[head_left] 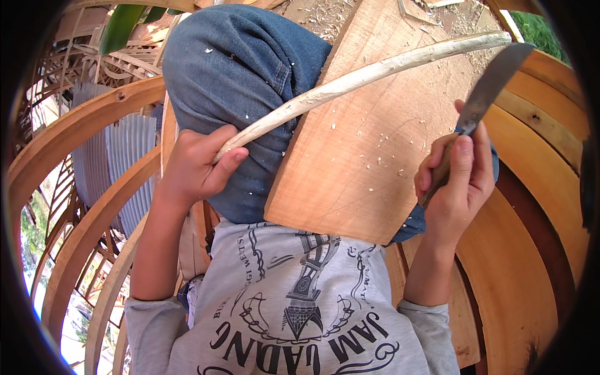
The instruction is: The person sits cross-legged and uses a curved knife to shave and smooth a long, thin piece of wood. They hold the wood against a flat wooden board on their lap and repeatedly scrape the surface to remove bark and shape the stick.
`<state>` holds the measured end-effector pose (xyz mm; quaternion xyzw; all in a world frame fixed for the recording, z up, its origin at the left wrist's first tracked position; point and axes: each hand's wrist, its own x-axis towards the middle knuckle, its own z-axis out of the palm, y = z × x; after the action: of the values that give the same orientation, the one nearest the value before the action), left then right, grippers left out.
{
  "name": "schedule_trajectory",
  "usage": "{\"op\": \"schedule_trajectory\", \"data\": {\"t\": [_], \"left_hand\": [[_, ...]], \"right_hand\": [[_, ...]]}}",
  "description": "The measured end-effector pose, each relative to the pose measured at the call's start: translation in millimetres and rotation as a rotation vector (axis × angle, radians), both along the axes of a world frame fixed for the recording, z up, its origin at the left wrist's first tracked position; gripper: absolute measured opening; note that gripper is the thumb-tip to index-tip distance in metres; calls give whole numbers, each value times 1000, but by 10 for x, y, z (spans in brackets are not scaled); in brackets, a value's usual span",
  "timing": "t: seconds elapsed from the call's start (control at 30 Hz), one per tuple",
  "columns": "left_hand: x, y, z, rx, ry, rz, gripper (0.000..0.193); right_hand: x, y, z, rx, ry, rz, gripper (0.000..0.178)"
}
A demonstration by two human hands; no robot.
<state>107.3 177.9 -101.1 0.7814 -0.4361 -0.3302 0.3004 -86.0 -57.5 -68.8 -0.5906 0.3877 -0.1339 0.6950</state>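
Observation:
My left hand is closed round the near end of a long, pale, slightly curved wooden stick. The stick slants up to the right, passing over my jeans and above a wide plank that lies between my legs. In my right hand is a machete, gripped by its wooden handle. Its broad dark blade points up and to the right, and the tip is close to the stick's far end. Whether blade and stick touch, I cannot tell.
Small wood shavings dot the plank, with more piled at its far end. Curved wooden ribs rise on my left, and curved planks run along my right. Corrugated sheets and scrap wood lie beyond the left ribs.

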Motion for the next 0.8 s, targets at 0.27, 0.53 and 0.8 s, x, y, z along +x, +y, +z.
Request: {"op": "schedule_trajectory", "data": {"t": [0.27, 0.53, 0.8], "left_hand": [[14, -28, 19, 15, 14, 4, 24], [22, -21, 0, 17, 57, 25, 22], [35, -45, 19, 43, 83, 43, 21]], "right_hand": [[124, -12, 22, -41, -12, -158, 32], [121, -27, 1, 124, -170, -136, 33], [138, -81, 4, 20, -127, -170, 35]]}}
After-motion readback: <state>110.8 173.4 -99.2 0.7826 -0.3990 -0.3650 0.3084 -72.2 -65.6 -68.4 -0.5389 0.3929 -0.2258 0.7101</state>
